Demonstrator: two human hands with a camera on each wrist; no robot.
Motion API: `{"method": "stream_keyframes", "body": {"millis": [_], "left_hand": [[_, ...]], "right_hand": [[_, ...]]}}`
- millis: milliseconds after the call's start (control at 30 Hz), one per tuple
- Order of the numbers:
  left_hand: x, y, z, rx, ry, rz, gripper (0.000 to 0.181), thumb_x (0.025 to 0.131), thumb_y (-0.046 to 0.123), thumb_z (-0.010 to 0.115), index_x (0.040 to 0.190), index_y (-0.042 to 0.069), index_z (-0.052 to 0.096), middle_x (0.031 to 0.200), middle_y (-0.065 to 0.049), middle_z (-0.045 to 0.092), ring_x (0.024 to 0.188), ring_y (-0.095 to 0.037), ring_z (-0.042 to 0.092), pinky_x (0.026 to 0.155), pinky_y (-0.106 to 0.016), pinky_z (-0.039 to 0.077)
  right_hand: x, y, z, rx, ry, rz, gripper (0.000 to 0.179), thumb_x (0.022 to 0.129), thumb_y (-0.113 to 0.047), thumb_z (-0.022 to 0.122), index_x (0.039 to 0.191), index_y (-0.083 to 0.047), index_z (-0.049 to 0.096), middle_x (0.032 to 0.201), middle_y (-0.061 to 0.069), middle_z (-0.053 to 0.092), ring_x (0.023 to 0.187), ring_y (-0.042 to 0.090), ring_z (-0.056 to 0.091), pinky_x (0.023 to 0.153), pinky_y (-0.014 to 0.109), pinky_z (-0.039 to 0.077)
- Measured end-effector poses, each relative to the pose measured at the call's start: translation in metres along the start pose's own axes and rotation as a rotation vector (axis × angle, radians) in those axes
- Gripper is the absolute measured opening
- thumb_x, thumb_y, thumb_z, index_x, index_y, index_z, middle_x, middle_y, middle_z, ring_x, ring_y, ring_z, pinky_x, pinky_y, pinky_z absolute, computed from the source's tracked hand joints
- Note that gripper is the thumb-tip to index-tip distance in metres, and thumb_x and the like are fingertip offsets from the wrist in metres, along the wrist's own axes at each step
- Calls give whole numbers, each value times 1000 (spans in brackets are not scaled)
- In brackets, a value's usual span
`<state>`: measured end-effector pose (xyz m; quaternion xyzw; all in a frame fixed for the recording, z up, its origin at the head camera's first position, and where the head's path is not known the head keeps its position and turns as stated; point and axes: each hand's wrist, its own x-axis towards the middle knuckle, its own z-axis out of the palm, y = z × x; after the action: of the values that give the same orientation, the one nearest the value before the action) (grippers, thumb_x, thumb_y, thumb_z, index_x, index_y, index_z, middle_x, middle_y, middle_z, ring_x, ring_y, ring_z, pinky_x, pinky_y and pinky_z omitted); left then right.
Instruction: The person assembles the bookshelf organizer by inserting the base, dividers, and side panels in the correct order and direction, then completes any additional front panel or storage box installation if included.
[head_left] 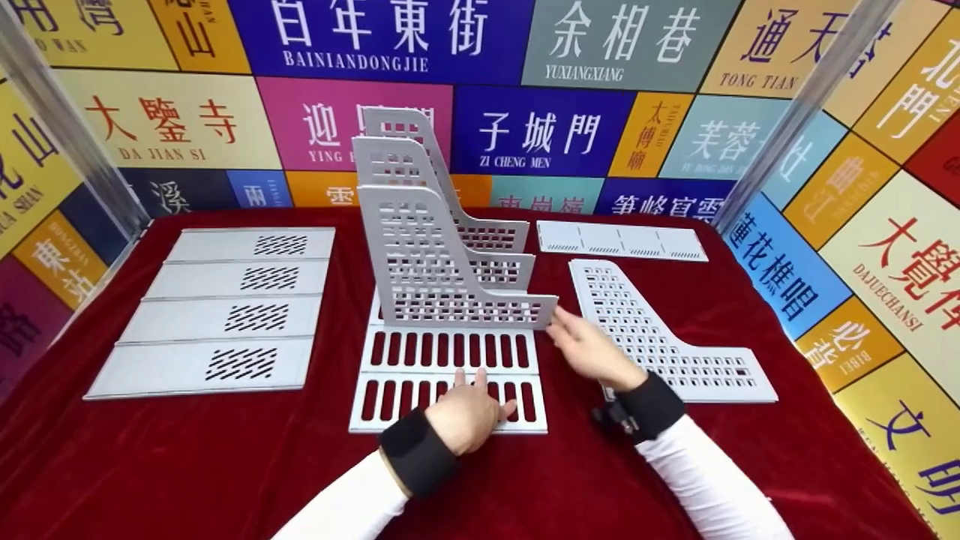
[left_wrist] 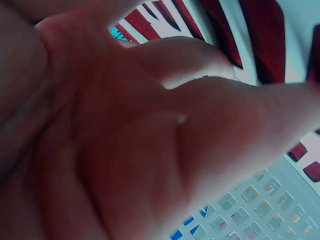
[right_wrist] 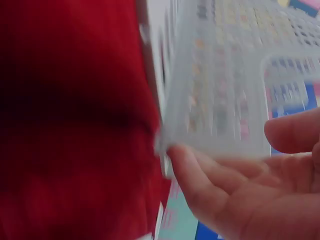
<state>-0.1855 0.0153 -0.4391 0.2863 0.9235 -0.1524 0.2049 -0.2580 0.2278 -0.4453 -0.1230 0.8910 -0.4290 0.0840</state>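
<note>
Evidently loose, the left hand (head_left: 466,416) spreads its fingers over the slotted base (head_left: 420,373) at lower centre, hiding several slots; its shadowed palm fills most of the left wrist view. The right hand (head_left: 589,349), unclenched, touches the front corner of the blurred nearest upright panel (head_left: 435,270), centre frame, which partly covers two rear panels (head_left: 495,236).

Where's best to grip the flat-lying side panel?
I'd pinch the side panel by its short right edge, from the right: it lies flat on the cloth, that narrow end uncovered, while a black cuff covers part of its near edge.
</note>
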Motion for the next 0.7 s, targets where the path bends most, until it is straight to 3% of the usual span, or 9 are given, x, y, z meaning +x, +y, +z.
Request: {"method": "stream_keyframes", "body": {"millis": [133,333,500,700], "left_hand": [[-7,1,-7,-25,-4,-32,80,94,5,65,154,47,32,163,-16,30,146,-43,36,91,-39,59],[-13,-1,-11,-43,8,-52,78,94,5,65,153,45,35,163,-16,31,146,-42,37,90,-39,60],[-15,-1,-11,-64,15,-47,77,95,2,62,154,43,35,162,-16,31,146,-42,37,94,-40,58],[-16,-3,-11,-120,20,-39,69,98,4,58,154,39,36,162,-19,32,150,-32,34,100,-46,55]], "right_hand": [[3,4,4,137,-71,-20,55,106,-7,36,154,12,16,157,31,31,148,41,33,122,50,27],[5,12,2,389,-173,1,58,104,0,32,155,13,6,162,32,16,152,43,20,123,51,23],[7,11,1,456,-211,14,61,103,1,33,156,10,4,164,29,12,154,40,17,125,49,20],[10,10,5,468,-260,14,63,103,2,32,156,7,-1,165,26,6,155,37,14,126,47,14]]}}
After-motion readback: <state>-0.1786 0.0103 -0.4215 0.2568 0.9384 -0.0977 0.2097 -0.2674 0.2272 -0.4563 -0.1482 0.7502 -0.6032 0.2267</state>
